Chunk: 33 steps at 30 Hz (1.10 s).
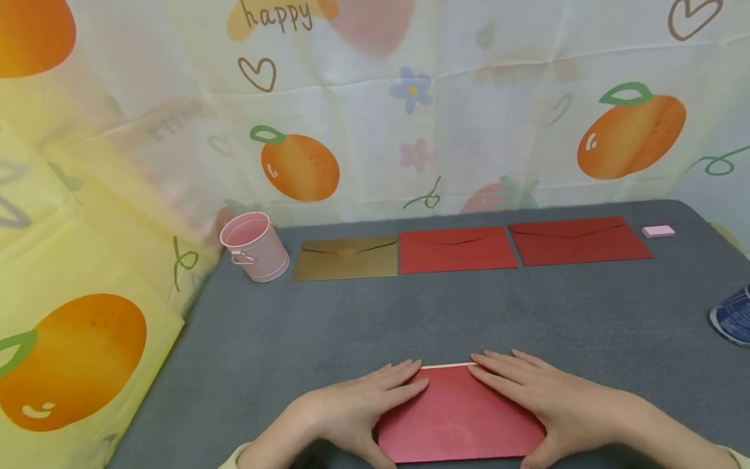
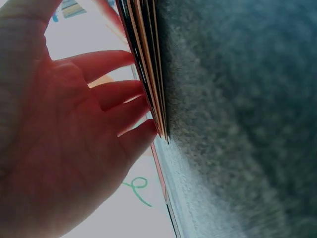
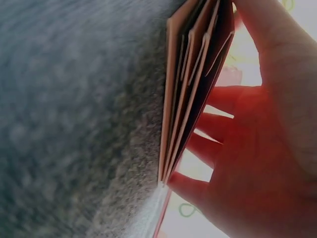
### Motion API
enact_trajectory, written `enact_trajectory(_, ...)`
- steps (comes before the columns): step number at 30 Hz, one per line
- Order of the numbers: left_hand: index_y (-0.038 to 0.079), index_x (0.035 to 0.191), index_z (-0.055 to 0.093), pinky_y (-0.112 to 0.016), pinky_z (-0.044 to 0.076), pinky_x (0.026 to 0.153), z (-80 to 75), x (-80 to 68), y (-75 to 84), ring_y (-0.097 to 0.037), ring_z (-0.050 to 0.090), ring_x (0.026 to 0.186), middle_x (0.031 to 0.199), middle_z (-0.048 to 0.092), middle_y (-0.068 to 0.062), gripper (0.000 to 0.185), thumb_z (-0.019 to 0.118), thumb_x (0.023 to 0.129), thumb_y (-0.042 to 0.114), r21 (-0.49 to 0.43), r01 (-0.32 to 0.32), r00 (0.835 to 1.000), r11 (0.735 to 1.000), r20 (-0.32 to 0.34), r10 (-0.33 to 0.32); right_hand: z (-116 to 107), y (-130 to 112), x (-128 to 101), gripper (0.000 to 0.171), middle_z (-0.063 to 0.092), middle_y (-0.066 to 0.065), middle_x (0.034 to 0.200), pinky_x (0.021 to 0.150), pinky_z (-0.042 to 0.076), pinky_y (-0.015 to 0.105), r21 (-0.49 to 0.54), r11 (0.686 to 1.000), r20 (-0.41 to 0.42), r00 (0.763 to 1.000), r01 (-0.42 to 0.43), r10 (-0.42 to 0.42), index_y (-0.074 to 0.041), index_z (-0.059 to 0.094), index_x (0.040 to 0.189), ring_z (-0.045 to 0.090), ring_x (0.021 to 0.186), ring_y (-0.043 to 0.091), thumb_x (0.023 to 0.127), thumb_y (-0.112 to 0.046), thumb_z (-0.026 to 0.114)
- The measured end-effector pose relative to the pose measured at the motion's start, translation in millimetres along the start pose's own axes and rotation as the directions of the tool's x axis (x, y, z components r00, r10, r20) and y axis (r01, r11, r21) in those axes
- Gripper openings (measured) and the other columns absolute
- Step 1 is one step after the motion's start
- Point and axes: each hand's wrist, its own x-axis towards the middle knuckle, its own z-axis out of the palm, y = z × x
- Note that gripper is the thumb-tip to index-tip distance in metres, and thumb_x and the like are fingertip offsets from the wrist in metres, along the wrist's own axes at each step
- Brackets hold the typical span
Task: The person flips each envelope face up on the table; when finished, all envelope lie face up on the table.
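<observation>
A stack of red envelopes [image 1: 463, 417] lies on the grey table in front of me, with a thin pale strip along its far edge. My left hand [image 1: 366, 404] rests along the left side, its thumb by the near corner and its fairly straight fingers toward the far corner. On the opposite side, my right hand [image 1: 547, 400] touches the stack in much the same way. Several layered edges of the stack [image 2: 144, 69] show in the left wrist view. In the right wrist view, the layers of the stack [image 3: 190, 89] fan slightly apart.
Along the back of the grey table [image 1: 328, 326] lie a gold envelope [image 1: 346, 260], a red envelope [image 1: 457, 253] and a darker red envelope [image 1: 580, 242]. A pink bucket [image 1: 256, 251] stands left, a pink block [image 1: 658, 231] right. A blue can [image 1: 732, 318] is cut off at the right edge.
</observation>
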Motion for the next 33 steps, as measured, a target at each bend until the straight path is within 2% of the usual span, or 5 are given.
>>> enact_trajectory(8,0.022,0.154,0.029,-0.035,0.026,0.115,6.6,-8.9,0.1,-0.021,0.015,0.147,0.162,0.012,-0.006,0.088,0.070,0.084,0.054,0.024,-0.028,0.999,0.999,-0.041,0.029,1,-9,-6,0.098,0.034,0.008,0.155,0.113,0.000,0.018,-0.086,0.995,-0.064,0.997,0.048,-0.053,-0.010,0.031,0.153,0.037,0.137,0.020,0.080,-0.068,0.064)
enact_trajectory(12,0.023,0.152,0.035,-0.031,0.032,0.111,9.4,-12.9,1.4,-0.017,0.019,0.146,0.161,0.016,-0.004,0.081,0.067,0.085,0.056,0.056,-0.028,0.997,0.998,-0.072,0.032,1,-15,-8,0.096,0.034,0.002,0.155,0.112,-0.001,0.015,-0.065,0.998,-0.045,0.999,-0.018,0.015,-0.016,0.031,0.154,0.039,0.136,0.016,0.081,-0.069,0.063)
enact_trajectory(19,0.023,0.149,0.041,-0.028,0.039,0.105,8.8,-13.9,3.4,-0.014,0.028,0.143,0.159,0.024,-0.004,0.072,0.066,0.088,0.051,0.087,-0.023,0.997,0.996,-0.073,0.030,0,-18,-12,0.090,0.038,-0.003,0.153,0.093,0.048,0.039,-0.085,0.995,-0.030,0.998,-0.059,0.057,-0.020,0.035,0.152,0.045,0.131,0.011,0.082,-0.069,0.061)
enact_trajectory(28,0.024,0.145,0.049,-0.025,0.041,0.102,5.1,-16.0,5.9,-0.010,0.035,0.139,0.154,0.036,0.000,0.062,0.063,0.090,0.047,0.088,-0.048,0.993,0.995,-0.103,0.057,-13,-16,-13,0.071,0.048,-0.006,0.146,0.083,0.053,0.037,0.025,0.995,0.069,0.993,-0.100,0.098,-0.024,0.046,0.146,0.054,0.122,0.015,0.087,-0.062,0.060)
enact_trajectory(33,0.020,0.136,0.059,-0.019,0.042,0.099,0.9,-18.3,2.2,-0.004,0.044,0.131,0.142,0.051,0.003,0.047,0.062,0.092,0.037,0.089,-0.131,0.969,0.987,-0.200,0.147,-20,-15,-11,0.052,0.060,-0.011,0.130,0.076,0.055,0.033,0.014,0.999,-0.058,0.997,-0.049,0.049,-0.027,0.060,0.134,0.062,0.107,0.010,0.089,-0.051,0.066)
